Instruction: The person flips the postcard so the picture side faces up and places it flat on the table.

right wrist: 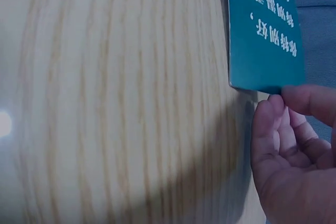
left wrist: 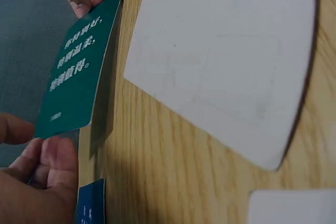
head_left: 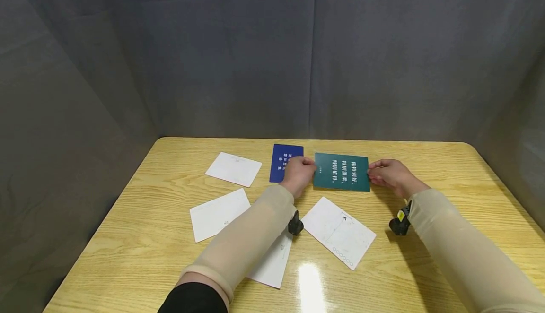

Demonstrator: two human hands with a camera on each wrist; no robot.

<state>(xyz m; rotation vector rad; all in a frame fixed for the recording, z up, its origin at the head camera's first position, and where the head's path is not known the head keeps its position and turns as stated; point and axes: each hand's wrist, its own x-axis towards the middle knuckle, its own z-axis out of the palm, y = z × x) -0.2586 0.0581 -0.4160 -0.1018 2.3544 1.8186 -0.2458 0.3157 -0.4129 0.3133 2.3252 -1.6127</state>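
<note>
A teal postcard (head_left: 328,171) with white Chinese lettering is held between both hands near the back of the table, slightly raised off the wood in the left wrist view. My left hand (head_left: 299,173) pinches its left edge between thumb and fingers. At the opposite edge my right hand (head_left: 392,175) pinches a corner, thumb on top in the right wrist view (right wrist: 296,150). Partly behind the left hand lies a blue postcard (head_left: 281,154) with white lettering, flat on the table.
White cards lie face down on the wooden table (head_left: 140,237): one at back left (head_left: 234,169), one mid-left (head_left: 217,213), one partly under the left forearm (head_left: 272,265), and one (head_left: 339,232) in front of the teal postcard. A grey curtain (head_left: 238,67) hangs behind the table.
</note>
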